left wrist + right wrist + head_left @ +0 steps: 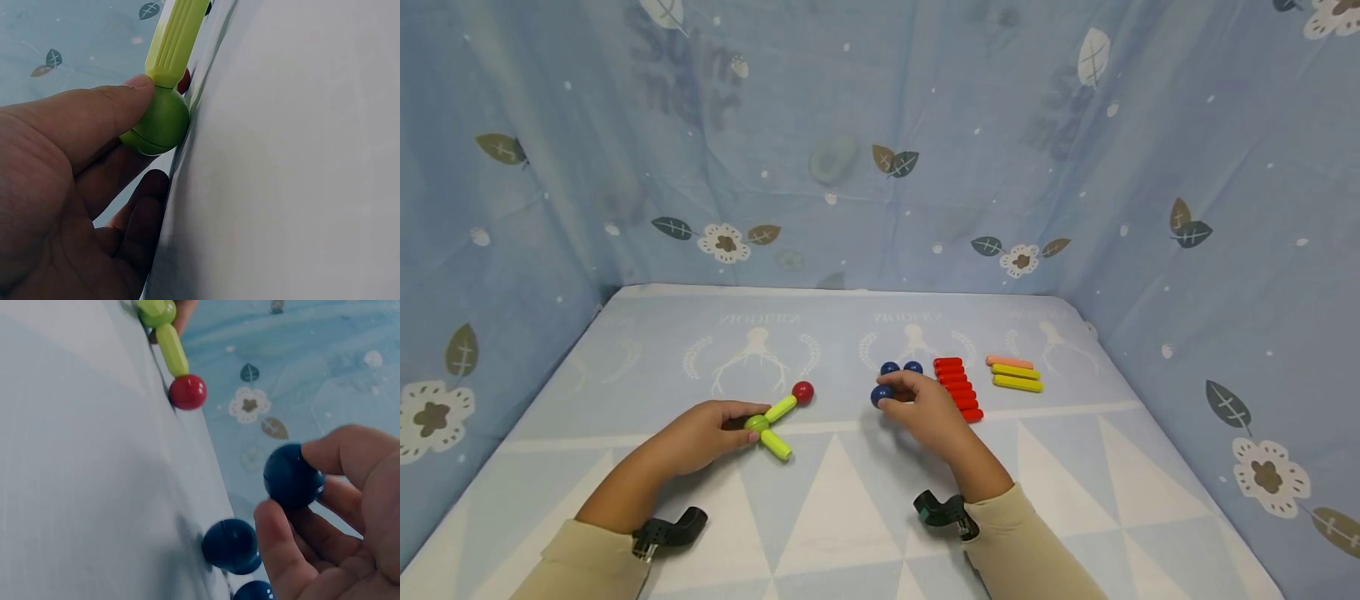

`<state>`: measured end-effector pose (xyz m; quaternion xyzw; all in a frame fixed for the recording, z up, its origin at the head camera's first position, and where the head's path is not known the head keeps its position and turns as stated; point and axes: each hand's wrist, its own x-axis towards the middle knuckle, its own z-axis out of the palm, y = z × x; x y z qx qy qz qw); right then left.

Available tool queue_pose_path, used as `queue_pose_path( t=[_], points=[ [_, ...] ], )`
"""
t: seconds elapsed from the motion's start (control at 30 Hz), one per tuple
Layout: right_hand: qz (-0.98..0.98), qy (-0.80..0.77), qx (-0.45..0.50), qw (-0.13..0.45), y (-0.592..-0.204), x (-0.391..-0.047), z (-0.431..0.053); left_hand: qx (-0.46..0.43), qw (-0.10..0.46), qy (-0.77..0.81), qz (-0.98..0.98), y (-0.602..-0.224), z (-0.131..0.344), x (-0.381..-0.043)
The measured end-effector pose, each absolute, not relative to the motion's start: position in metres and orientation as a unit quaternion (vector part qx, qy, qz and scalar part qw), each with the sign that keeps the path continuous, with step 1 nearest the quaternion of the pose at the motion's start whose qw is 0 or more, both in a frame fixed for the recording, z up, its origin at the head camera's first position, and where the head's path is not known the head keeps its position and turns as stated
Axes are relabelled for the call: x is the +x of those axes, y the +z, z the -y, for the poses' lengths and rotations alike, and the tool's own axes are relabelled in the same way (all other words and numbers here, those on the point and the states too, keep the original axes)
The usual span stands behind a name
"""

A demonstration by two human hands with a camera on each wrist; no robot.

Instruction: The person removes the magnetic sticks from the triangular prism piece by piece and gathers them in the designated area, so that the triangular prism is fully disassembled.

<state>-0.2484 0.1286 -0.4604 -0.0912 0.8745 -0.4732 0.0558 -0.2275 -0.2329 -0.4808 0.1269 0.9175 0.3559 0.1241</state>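
My left hand [703, 437] pinches a green ball [159, 125] between thumb and fingers, close to the tabletop. Two yellow-green rods come out of that ball in a V; the far rod [781, 408] carries a red ball [802, 392] on its end, while the near rod [776, 444] has a free end. With thumb and fingertips, my right hand [928, 412] holds a blue ball [294, 477], raised off the table in the right wrist view. More blue balls [229, 544] lie on the cloth just beyond and under this hand, partly hidden by it.
A column of several red rods [957, 385] lies right beside the right hand, which covers part of it. Farther right are two yellow rods [1017, 383] and a salmon-coloured rod [1010, 362]. Patterned blue curtains [850, 150] surround the cloth-covered table [842, 542].
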Motion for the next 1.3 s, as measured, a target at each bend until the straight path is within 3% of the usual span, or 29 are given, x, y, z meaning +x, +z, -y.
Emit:
queue_pose_path(
  t=[0.47, 1.03, 1.3],
  points=[
    [-0.9, -0.435, -0.004, -0.026, -0.473, -0.266, -0.155, 0.127, 0.126, 0.355, -0.918, -0.48, 0.232, -0.226],
    [-0.943, -0.332, 0.01, -0.013, -0.48, -0.27, -0.149, 0.132, 0.13, 0.361, -0.914, -0.483, 0.234, -0.228],
    [-0.933, -0.353, 0.009, -0.069, -0.471, -0.262, -0.15, 0.137, 0.13, 0.36, -0.914, -0.483, 0.234, -0.23]
  ],
)
